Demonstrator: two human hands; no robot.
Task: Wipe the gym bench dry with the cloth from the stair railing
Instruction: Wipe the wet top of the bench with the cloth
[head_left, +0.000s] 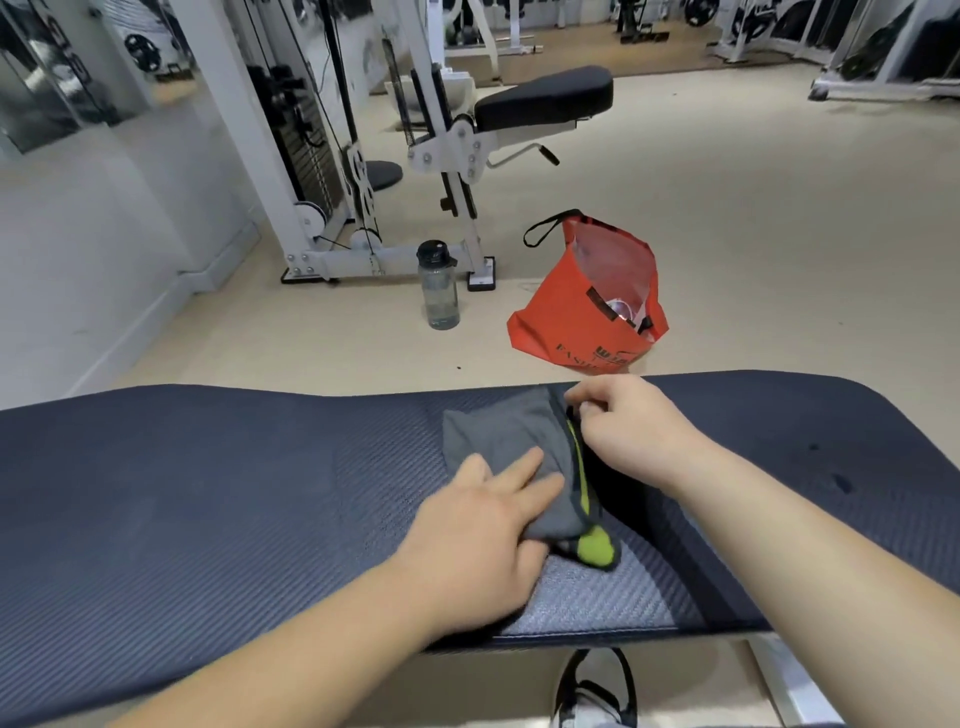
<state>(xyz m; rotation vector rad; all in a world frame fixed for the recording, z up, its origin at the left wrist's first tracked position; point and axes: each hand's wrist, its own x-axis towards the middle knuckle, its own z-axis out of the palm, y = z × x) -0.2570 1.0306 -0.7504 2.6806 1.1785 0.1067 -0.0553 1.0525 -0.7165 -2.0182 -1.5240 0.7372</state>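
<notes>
The table (208, 493) runs across in front of me from left to right. The cloth (498, 431) lies on it, a little right of the middle. My left hand (483, 525) rests flat on the cloth's near part, and my right hand (623, 426) pinches its far right edge. Behind the table, on the floor (779, 234), a bag (582, 306) sits near the table's far edge. A bottle (439, 288) stands upright to its left. The weight machine (457, 156) stands behind both, with a wall (78, 234) on its left. My shoe (597, 686) is on the floor below the table's near edge.
</notes>
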